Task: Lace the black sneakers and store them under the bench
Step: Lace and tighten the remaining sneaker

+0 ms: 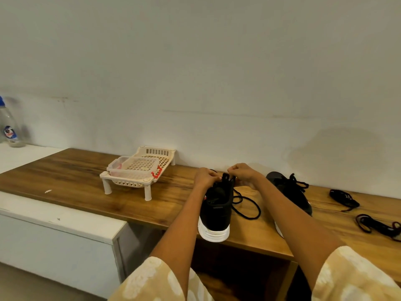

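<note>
A wooden bench (76,179) runs across the middle of the frame against a pale wall. At centre, one black sneaker (216,211) stands on the bench with its white heel at the near edge, toe pointing toward the wall. Both hands are at its tongue: the left hand (206,177) has its fingers curled tight at the left side of the eyelets, and the right hand (242,173) pinches at the right side; the grip of each is narrow, closed on the lace (247,205) or the eyelet edge, though which of the two cannot be told. The loose part of the lace lies looped on the bench just right of this sneaker. The second sneaker (289,192), with lace threaded, lies further right, partly behind the right forearm. Two spare lace bundles (344,198) lie at the right edge of the frame, well apart from the shoes. A cream plastic rack (138,172) on short legs stands left of centre, holding a clear tub (132,168). A bottle (10,124) with a blue cap stands at the far left on a white unit (63,216).
</note>
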Available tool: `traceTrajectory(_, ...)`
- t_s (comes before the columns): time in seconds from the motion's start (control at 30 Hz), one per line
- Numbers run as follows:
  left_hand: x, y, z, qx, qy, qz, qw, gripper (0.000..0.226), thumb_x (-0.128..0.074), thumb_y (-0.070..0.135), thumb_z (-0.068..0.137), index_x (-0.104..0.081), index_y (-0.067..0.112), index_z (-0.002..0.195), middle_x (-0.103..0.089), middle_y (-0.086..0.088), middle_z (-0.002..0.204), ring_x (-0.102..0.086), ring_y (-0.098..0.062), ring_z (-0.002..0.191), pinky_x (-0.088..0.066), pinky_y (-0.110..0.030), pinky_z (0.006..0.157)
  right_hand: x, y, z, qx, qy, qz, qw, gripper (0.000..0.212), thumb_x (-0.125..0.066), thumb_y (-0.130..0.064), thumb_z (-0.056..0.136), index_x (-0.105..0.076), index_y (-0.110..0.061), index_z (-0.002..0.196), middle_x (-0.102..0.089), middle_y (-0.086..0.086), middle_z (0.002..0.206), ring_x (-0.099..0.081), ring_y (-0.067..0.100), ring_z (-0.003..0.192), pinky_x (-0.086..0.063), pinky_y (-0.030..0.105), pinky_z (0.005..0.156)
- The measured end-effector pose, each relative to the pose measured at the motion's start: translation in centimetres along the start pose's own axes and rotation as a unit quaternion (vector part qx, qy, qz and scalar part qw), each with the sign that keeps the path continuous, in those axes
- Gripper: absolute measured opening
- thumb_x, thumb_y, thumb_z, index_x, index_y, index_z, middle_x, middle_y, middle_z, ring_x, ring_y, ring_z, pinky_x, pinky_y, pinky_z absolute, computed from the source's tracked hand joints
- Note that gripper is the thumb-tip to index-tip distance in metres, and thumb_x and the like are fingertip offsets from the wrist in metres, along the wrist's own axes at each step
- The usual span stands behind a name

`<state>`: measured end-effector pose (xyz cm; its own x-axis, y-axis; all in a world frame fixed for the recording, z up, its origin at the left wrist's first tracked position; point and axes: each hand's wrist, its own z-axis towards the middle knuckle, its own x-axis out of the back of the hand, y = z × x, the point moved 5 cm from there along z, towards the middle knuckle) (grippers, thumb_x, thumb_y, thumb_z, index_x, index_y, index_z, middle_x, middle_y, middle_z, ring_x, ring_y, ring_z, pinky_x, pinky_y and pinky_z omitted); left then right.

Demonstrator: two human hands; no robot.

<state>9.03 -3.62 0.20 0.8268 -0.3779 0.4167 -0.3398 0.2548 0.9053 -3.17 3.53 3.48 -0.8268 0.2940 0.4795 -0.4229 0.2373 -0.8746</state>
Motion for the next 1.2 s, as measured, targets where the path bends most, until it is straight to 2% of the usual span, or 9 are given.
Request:
traceTrajectory(0.2,-0.6,0.7,-0.2,-0.035,-0.009,0.014,0.999,0.013,-0.069,0.018,0.083,-0.075,0.008,0.09,-0.071,-0.005,0.088,-0.064,-0.017,0.079,-0.054,-0.033,0.077,0.0,0.1,-0.3,-0.011,-0.009,0.011,1.0,0.028,-0.045,0.0,0.091,-0.045,-0.007,0.065,-0.047,0.01,0.072,-0.057,0.013,0.061,-0.05,0.018,0.047)
traceTrajectory(0.3,-0.4,0.9,-0.3,-0.034,-0.007,-0.002,0.999,0.009,-0.063,0.018,0.086,-0.071,0.014,0.082,-0.072,-0.004,0.084,-0.064,-0.013,0.072,-0.053,-0.027,0.065,0.0,0.3,-0.4,-0.015,-0.009,0.035,0.999,0.019,-0.047,-0.005,0.095,-0.054,-0.003,0.078,-0.052,0.008,0.076,-0.057,0.013,0.067,-0.051,0.019,0.051)
traceTrajectory(0.4,-0.2,0.6,-0.4,-0.008,-0.001,-0.062,0.998,0.007,-0.058,0.014,0.09,-0.063,0.012,0.086,-0.07,-0.003,0.082,-0.051,-0.002,0.048,-0.041,-0.014,0.044,0.0,0.7,-0.3,-0.019,-0.008,0.067,0.998,0.022,-0.048,-0.008,0.096,-0.062,0.007,0.104,-0.056,0.009,0.083,-0.058,0.015,0.073,-0.053,0.026,0.067)
traceTrajectory(0.5,-0.5,0.5,-0.3,-0.009,-0.019,-0.052,0.998,0.009,-0.059,0.01,0.09,-0.064,0.009,0.097,-0.069,-0.008,0.092,-0.052,-0.005,0.053,-0.04,-0.012,0.042,0.0,0.8,-0.5,-0.024,-0.007,0.08,0.996,0.028,-0.047,-0.005,0.095,-0.057,0.012,0.116,-0.058,0.008,0.084,-0.058,0.015,0.074,-0.052,0.029,0.073)
traceTrajectory(0.67,-0.7,0.4,0.0,-0.022,-0.03,-0.031,0.999,0.016,-0.064,0.012,0.088,-0.068,0.006,0.103,-0.065,-0.005,0.091,-0.049,-0.004,0.056,-0.04,-0.014,0.049,-0.1,0.8,-0.6,-0.021,-0.013,0.096,0.995,0.027,-0.048,-0.008,0.096,-0.059,0.007,0.115,-0.059,0.009,0.085,-0.059,0.016,0.075,-0.053,0.032,0.079)
traceTrajectory(0.83,-0.9,0.0,0.3,-0.022,-0.022,-0.024,0.999,0.01,-0.066,0.016,0.087,-0.068,0.012,0.096,-0.069,-0.007,0.097,-0.054,-0.009,0.063,-0.042,-0.019,0.054,-0.1,0.8,-0.8,-0.014,-0.019,0.096,0.995,0.025,-0.049,-0.012,0.097,-0.062,0.004,0.112,-0.06,0.008,0.085,-0.06,0.015,0.075,-0.053,0.024,0.066)
traceTrajectory(0.93,-0.9,-0.1,0.3,-0.026,-0.022,0.001,0.999,0.01,-0.066,0.022,0.086,-0.069,0.015,0.091,-0.071,-0.008,0.096,-0.064,-0.018,0.082,-0.053,-0.031,0.073,-0.1,0.7,-0.8,-0.009,-0.014,0.099,0.995,0.02,-0.047,-0.01,0.098,-0.064,-0.003,0.106,-0.061,0.006,0.082,-0.06,0.014,0.073,-0.051,0.022,0.062)
traceTrajectory(1.0,-1.1,0.0,0.3,-0.031,-0.033,0.034,0.998,0.012,-0.065,0.025,0.086,-0.07,0.015,0.09,-0.07,-0.004,0.09,-0.065,-0.019,0.086,-0.053,-0.036,0.081,0.0,0.8,-0.8,-0.006,-0.006,0.097,0.995,0.022,-0.046,-0.009,0.098,-0.064,-0.003,0.109,-0.061,0.006,0.083,-0.06,0.014,0.074,-0.051,0.021,0.061)
traceTrajectory(1.2,-0.7,-0.1,0.1,-0.016,-0.02,-0.015,1.0,0.012,-0.061,0.021,0.09,-0.068,0.013,0.093,-0.067,-0.004,0.087,-0.057,-0.009,0.066,-0.047,-0.022,0.058,-0.1,1.0,-0.7,-0.003,0.006,0.097,0.995,0.024,-0.047,-0.01,0.097,-0.062,-0.001,0.113,-0.059,0.004,0.086,-0.058,0.012,0.075,-0.049,0.019,0.059)
